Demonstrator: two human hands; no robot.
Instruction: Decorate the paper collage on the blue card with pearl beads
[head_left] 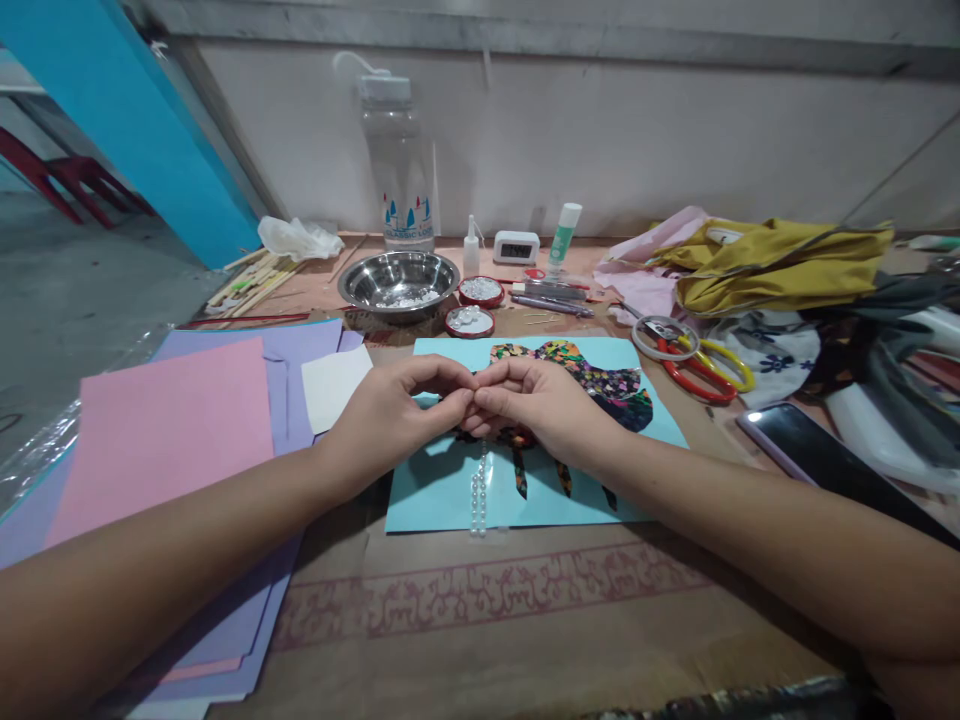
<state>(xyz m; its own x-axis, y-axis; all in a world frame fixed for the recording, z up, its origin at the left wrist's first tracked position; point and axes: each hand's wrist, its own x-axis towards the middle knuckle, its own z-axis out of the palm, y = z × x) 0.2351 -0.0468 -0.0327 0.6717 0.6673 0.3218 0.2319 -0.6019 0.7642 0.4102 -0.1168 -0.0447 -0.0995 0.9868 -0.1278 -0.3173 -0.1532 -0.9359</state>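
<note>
My left hand (397,420) and my right hand (544,405) meet fingertip to fingertip over a light blue sheet (431,500). Both are closed in a pinch at the upper end of a string of white pearl beads (478,495), which hangs down in two rows below the fingers. The exact spot they pinch is hidden by the fingertips. On the sheet is a dark floral-patterned cutout (600,385) with narrow strips below it, partly covered by my right hand.
Pink paper (180,420) lies on purple sheets at left. Behind stand a steel bowl (399,290), bead-filled red lids (470,320), a water bottle (397,150), a small clock (517,247) and a glue stick (564,235). Scissors (697,375), a phone (832,460) and yellow cloth (780,265) lie right.
</note>
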